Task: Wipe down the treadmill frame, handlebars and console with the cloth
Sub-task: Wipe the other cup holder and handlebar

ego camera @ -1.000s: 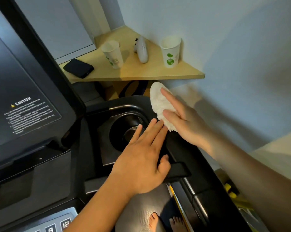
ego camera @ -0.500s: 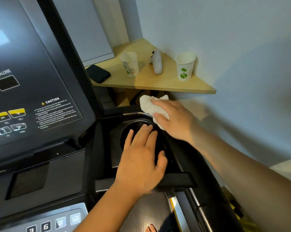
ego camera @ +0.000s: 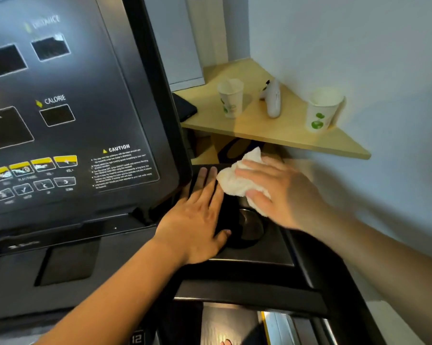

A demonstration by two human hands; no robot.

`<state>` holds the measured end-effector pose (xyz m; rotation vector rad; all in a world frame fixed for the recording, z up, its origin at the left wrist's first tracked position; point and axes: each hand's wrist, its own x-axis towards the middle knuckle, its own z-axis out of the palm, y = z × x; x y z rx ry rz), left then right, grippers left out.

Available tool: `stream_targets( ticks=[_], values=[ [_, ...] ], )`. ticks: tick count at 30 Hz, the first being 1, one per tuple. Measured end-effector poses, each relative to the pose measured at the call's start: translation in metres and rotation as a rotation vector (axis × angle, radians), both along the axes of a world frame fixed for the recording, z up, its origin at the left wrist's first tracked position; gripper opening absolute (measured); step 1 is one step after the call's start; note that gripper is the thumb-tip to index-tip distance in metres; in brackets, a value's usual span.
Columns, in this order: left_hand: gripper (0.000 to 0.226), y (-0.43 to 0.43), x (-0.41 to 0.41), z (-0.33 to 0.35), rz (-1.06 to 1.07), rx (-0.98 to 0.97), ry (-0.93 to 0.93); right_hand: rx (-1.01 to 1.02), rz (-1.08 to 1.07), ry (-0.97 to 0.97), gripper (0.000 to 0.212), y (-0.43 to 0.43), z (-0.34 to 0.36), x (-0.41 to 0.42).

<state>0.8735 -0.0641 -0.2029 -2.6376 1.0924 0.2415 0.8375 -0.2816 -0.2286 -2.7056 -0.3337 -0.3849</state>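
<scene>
The person's right hand [ego camera: 279, 192] holds a soft white cloth [ego camera: 237, 183]. The cloth is bunched up between the thumb and the other fingers. Those fingers lie close together over the top of it. The cloth sits at the back of the black plastic side tray [ego camera: 272, 255] of the treadmill. It is just behind the round black cup hole [ego camera: 249, 227] and near the right edge of the big black console panel [ego camera: 73, 120].

The left hand [ego camera: 195, 220] lies flat on the tray beside the cup hole. Its fingers are straight and close together, with the thumb out to the side. The fingertips are just beside the cloth.

The cloth looks light and floppy. It should squash and fold to fit corners and the rim of the hole. Held by one corner it might slip away. A better hold is a bunch in the middle, with the palm pushing down. The tray looks smooth and hard, so the cloth should slide easily.

A wooden corner shelf [ego camera: 272, 135] is behind the tray.
</scene>
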Motion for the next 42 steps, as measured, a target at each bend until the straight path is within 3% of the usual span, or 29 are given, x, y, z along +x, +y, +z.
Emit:
stream_targets(
  ticks=[6,15,19,20,24,26,29,31,33,35,39,42],
  values=[
    [0.085,-0.008,-0.002,0.000,-0.035,0.140,0.047,0.110,-0.239,0.366,0.042,0.014,0.023,0.064],
    [0.082,-0.013,0.001,0.000,-0.022,0.173,0.076,0.419,0.007,0.634,0.042,0.011,0.051,0.071],
    [0.083,-0.012,-0.001,0.001,-0.022,0.208,0.076,0.269,-0.017,0.820,0.021,0.013,0.054,0.102],
    [0.083,-0.012,-0.002,0.003,-0.025,0.211,0.074,0.302,-0.039,0.890,0.022,0.012,0.051,0.108],
    [0.082,-0.017,-0.003,0.009,-0.016,0.233,0.095,0.786,-0.009,1.302,0.032,-0.006,0.034,0.123],
    [0.083,-0.020,-0.003,0.011,-0.008,0.235,0.111,0.806,-0.020,1.250,0.031,-0.012,0.024,0.126],
    [0.083,-0.016,-0.002,0.004,-0.022,0.178,0.088,0.597,-0.015,1.084,0.035,-0.013,0.026,0.117],
    [0.083,-0.016,0.000,0.002,-0.041,0.120,0.024,0.533,0.034,0.916,0.025,-0.018,0.025,0.100],
    [0.083,-0.015,-0.001,0.001,-0.023,0.178,0.073,0.571,-0.003,0.826,0.009,-0.026,0.020,0.084],
    [0.084,-0.016,-0.001,0.004,-0.022,0.229,0.112,0.652,-0.072,0.846,0.015,-0.038,0.011,0.079],
    [0.083,-0.015,-0.002,0.006,-0.005,0.219,0.109,0.523,-0.005,0.883,0.006,-0.049,0.009,0.079],
    [0.084,-0.015,-0.002,0.004,-0.011,0.209,0.104,0.412,-0.055,0.942,0.036,-0.035,0.035,0.077]
  ],
)
